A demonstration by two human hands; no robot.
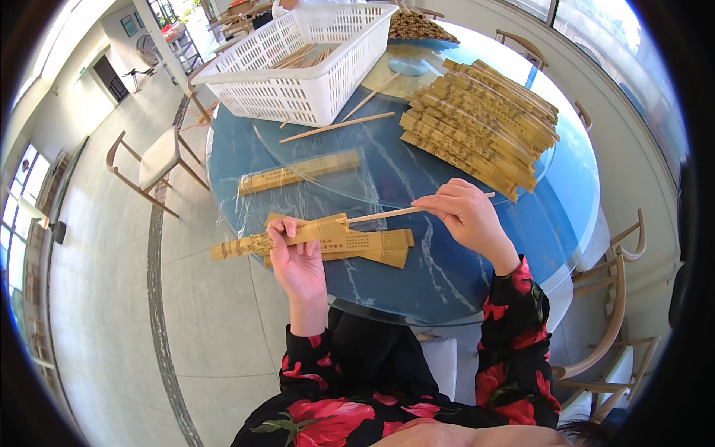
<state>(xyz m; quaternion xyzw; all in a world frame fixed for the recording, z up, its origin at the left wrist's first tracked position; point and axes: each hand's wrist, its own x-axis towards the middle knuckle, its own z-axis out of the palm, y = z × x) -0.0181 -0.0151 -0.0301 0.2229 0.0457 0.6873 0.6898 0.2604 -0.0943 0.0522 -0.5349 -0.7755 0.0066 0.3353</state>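
Round blue marble-patterned table [477,276], glass turntable [387,175] set on top. Pale wooden armchairs [153,167] placed around, more seen at right [622,298]. Floor [104,298] laid in light grey tiles, dark curved band inlaid. Windows [22,201] ranged along left wall; glazing at upper right. Room lit by daylight.

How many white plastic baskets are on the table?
1. The white basket stands at the far left of the round blue table, with chopsticks inside it. None other shows, though the far edge is partly cut off.
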